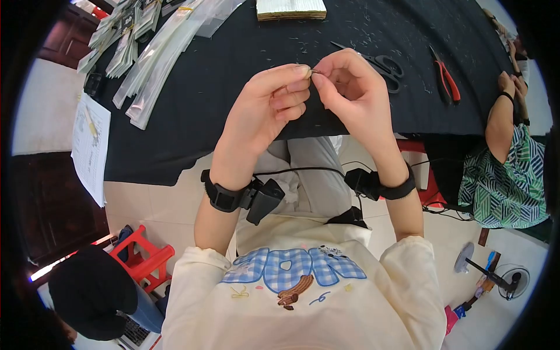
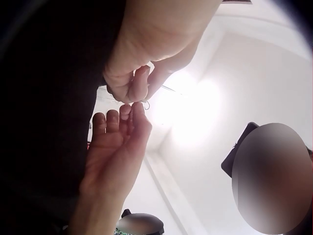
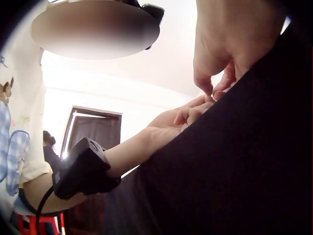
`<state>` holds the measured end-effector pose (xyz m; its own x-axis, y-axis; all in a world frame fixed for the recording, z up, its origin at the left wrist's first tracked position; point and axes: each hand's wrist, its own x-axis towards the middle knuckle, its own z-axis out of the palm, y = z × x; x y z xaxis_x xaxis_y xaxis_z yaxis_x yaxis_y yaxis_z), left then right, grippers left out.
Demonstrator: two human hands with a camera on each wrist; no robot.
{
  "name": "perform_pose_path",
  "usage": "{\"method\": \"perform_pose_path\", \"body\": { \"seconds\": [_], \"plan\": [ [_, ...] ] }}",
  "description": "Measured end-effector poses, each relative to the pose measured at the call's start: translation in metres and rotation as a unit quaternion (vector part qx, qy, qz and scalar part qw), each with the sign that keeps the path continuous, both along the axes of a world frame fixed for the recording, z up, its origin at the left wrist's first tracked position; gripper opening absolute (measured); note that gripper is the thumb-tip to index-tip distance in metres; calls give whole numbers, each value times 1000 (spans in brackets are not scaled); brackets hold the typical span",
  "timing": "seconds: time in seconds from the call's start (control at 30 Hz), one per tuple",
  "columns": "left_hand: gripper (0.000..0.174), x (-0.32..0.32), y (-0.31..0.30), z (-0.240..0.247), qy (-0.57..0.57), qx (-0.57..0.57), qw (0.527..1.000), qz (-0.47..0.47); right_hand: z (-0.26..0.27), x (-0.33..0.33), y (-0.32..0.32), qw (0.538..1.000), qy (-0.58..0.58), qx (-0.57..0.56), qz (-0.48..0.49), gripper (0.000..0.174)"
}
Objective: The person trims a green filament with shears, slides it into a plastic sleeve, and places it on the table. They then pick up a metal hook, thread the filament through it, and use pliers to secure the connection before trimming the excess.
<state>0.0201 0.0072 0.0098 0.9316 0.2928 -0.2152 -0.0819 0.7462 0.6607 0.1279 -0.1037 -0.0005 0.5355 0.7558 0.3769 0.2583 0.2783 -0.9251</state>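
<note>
While the left hand (image 1: 268,108) and right hand (image 1: 350,87) meet above the near edge of the black counter (image 1: 233,70), their curled fingers pinch a thin wire (image 1: 315,72) between the fingertips, scissors (image 1: 376,61) lying just beyond.

A tiny, thin metal wire (image 1: 315,72) is pinched between the fingertips of the left hand (image 1: 265,111) and the right hand (image 1: 350,87), held in the air over the near edge of the black desk (image 1: 233,76). From above only a short dark sliver shows between the hands. From below it looks hair-fine, with a small hooked curl at one end.
</note>
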Motion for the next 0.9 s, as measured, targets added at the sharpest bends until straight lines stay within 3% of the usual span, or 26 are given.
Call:
{"method": "perform_pose_path", "body": {
  "seconds": [0.43, 0.7, 0.9],
  "plan": [
    [11, -1, -1, 0, -1, 7, 1000, 2, 0, -2, 0, 1000, 20, 3, 2, 8],
    [10, -2, -1, -1, -17, 14, 1000, -16, 1, -5, 3, 981, -173, 4, -91, 12],
    [11, -2, -1, -2, -15, 1, 1000, -17, 0, -5, 4, 982, -167, 17, -82, 12]
  ]
}}
